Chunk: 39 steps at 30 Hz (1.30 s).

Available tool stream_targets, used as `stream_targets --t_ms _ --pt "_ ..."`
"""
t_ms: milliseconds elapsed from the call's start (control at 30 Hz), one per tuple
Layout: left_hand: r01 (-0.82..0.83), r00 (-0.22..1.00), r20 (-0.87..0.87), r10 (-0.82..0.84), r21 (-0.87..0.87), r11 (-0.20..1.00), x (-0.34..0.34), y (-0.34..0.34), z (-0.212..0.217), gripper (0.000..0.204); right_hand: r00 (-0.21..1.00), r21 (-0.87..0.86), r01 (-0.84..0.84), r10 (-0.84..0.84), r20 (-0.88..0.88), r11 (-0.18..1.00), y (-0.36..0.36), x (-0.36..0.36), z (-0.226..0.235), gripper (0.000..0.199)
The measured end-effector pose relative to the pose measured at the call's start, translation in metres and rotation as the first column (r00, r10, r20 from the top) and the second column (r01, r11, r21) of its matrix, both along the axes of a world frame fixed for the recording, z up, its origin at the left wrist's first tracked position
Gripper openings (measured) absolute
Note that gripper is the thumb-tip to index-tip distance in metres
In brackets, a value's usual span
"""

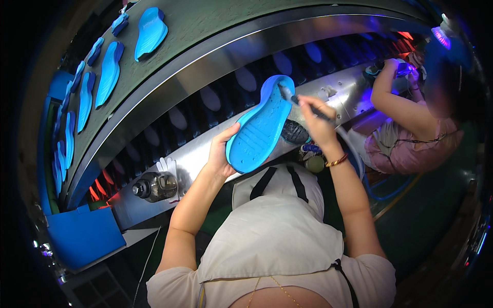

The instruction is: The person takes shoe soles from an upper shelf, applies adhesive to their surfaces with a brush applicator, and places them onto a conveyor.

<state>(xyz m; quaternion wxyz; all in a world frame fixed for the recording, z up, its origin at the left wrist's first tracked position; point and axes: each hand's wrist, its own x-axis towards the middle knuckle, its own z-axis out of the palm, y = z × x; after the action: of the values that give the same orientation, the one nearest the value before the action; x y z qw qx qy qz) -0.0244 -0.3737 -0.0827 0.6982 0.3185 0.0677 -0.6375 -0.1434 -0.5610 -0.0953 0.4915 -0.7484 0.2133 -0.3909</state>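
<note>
1. Blue sole (259,128) was held between the hands; long axis ran lower left to upper right, hollow toward the wearer.
2. Left hand (222,154) gripped its near left edge.
3. Right hand (319,123), nearer the far end, gripped a brush (288,95), bristles at the inner rim; contact unclear.
4. Dark bottle (160,186) rested on the bench (197,149); contents could not be told.

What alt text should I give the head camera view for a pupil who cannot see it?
A person's left hand holds a blue shoe sole while the right hand holds a dark-handled tool, seemingly a brush, at the sole's far end. More blue soles lie on a dark green surface at upper left; a co-worker is at right.
</note>
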Motion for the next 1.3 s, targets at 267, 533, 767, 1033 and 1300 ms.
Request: stream_targets --t_ms 267,533,767,1033,1300 --pt "-0.136 0.983 0.13 0.127 0.065 0.989 0.01 -0.003 -0.001 0.055 0.778 0.545 -0.597 0.592 0.212 0.589 0.028 -0.043 0.026 0.017" --pt "-0.328 0.799 0.412 0.438 -0.312 0.892 0.048 -0.041 0.07 0.052 0.78 0.688 -0.569 0.031 0.625 0.451 -0.01 -0.077 0.016 0.021" --pt "-0.554 0.818 -0.191 0.543 -0.516 0.653 0.128 -0.151 0.084 0.076 0.893 0.836 -0.359 -0.108 0.437 0.415 -0.014 -0.085 -0.011 0.018" --pt "-0.149 0.481 0.872 0.086 -0.015 0.989 0.1 -0.282 0.108 0.064 0.941 0.822 -0.261 -0.057 0.334 0.506 -0.016 -0.11 -0.024 0.022" --pt "-0.503 -0.592 0.692 -0.412 0.082 0.861 0.195 -0.354 0.078 0.046 0.906 0.797 -0.299 -0.106 0.41 0.525 -0.01 -0.135 -0.043 0.025"
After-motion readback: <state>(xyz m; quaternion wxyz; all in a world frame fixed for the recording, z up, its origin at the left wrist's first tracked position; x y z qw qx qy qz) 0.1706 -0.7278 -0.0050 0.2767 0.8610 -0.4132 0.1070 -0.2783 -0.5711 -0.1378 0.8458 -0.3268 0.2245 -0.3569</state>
